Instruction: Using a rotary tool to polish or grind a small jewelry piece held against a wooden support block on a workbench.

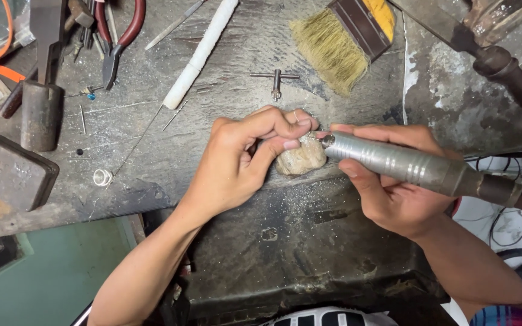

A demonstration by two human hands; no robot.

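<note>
Head view, the only one I have. My left hand [243, 154] is clenched around a small ring [297, 116], pinched between thumb and forefinger; only a sliver of metal shows at the fingertips, so I cannot tell its full shape. The thumb presses down against a pale, lumpy block [300, 158] that rests on the worn tabletop [225, 90] just below and to the right of that hand.

My right hand [394, 181] is wrapped around a grey metal rotary handpiece [400, 163], fingers closed on the barrel, thumb underneath. The handpiece's long axis runs nearly level, tilted slightly down toward the right, with its working tip [327, 140] pointing left. The tip sits just beside the left fingertips and touching, or all but touching, the top of the pale block; the exact contact is too small for me to confirm. The ring therefore lies directly left of the tip, in line with the barrel, and the left hand is the nearer one to it.

Beyond the left hand, farther up the tabletop: a small chuck key [276, 81], a white-handled file [197, 57], a bristle brush [339, 42] and red-handled pliers [119, 42]. Well to the left of the left hand lie a dark steel block [10, 172], a hammer [42, 90] and a second small ring [102, 177].
</note>
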